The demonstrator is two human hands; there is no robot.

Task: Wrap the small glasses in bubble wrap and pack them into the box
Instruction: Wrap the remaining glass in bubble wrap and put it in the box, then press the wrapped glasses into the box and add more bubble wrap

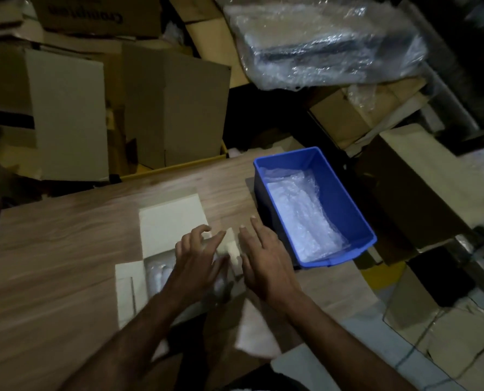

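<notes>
A white cardboard box (167, 230) lies open on the wooden table (65, 235), its flaps spread out. Bubble-wrapped pieces (157, 273) show inside it, partly hidden by my left arm. My left hand (198, 258) hovers over the box's right side, fingers apart, fingertips touching a small pale flap or insert (230, 246). My right hand (266, 261) lies flat just right of that piece, fingers spread, holding nothing. A blue plastic bin (356, 221) at the right holds bubble wrap (302, 218). I cannot make out any bare glass.
Brown cardboard cartons (175, 108) are stacked behind the table. A large plastic-wrapped bundle (328, 43) sits at the upper right. More cartons (421, 187) stand right of the bin. White paper (257, 334) hangs over the table's near edge.
</notes>
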